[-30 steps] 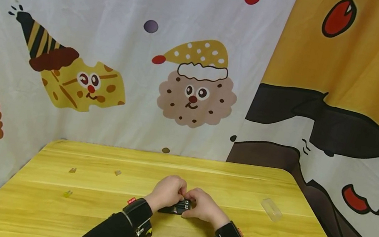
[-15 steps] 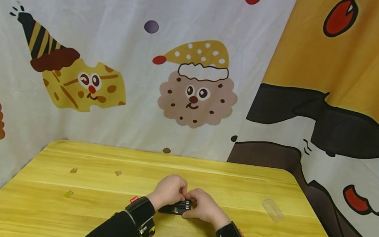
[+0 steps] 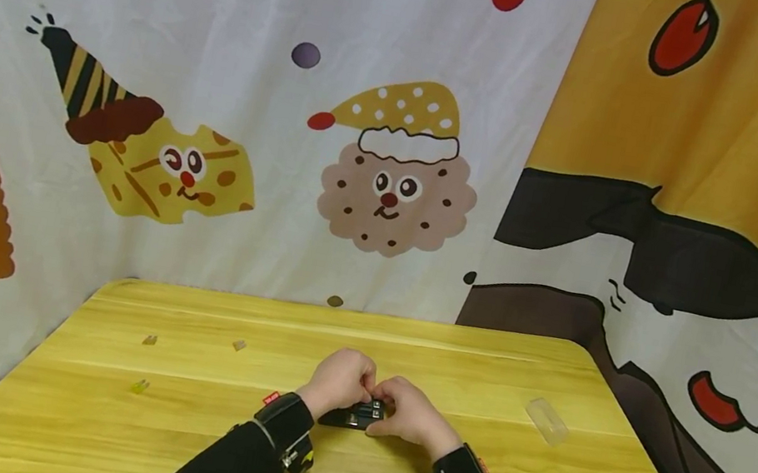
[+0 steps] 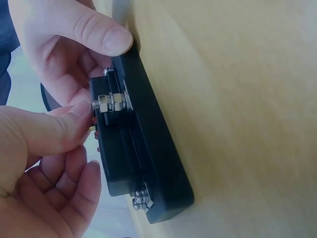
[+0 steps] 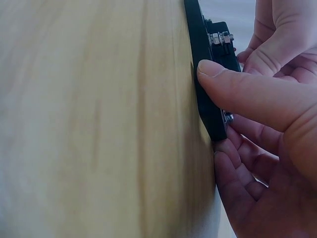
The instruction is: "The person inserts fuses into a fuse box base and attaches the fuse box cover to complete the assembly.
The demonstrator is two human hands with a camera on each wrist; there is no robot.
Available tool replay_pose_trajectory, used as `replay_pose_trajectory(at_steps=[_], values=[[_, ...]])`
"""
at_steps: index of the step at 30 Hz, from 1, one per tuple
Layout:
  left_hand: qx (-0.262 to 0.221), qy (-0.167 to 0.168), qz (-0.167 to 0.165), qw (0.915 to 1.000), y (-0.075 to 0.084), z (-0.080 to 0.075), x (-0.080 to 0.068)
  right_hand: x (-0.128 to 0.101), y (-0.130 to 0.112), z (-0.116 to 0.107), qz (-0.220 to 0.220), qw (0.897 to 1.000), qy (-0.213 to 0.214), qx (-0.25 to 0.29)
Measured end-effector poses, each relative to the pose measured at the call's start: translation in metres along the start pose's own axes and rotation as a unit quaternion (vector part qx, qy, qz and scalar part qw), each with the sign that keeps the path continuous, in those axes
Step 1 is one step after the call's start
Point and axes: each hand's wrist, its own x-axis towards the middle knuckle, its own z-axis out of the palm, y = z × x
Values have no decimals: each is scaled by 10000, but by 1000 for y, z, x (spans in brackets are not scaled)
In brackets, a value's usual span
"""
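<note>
A black fuse block lies on the wooden table between my hands, its bolts and nuts plain in the left wrist view. My left hand comes over its top, thumb and finger pinching together there. By the left thumb tip, a small gold-coloured metal piece and red dots show at the block's upper face; the fingers hide most of what they pinch. Steadying the block's right end is my right hand, its thumb pressed on the near side of the base and other fingers beneath and behind.
To the left on the table lie small translucent two-pronged pieces, one brownish and one yellow, plus another small piece farther back. A clear plastic cover sits at the right. A printed curtain hangs behind.
</note>
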Motion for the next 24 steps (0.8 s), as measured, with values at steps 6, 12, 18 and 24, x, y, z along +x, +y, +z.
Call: replay_pose_trajectory(at_steps=[6,12,18,24], values=[[-55,-14,-64,10000,0,1,-1,0,-2,-1,49,10000,-5,14],[-73,107,-46,9999,-4,4,-1,0,-1,0,15,10000,6,1],[-12,106,149,9998,-6,2,-4,0,1,1,-24,10000,-10,5],[-114,149,403,9990,-13,-3,-11,-1,1,1,10,10000,-17,-56]])
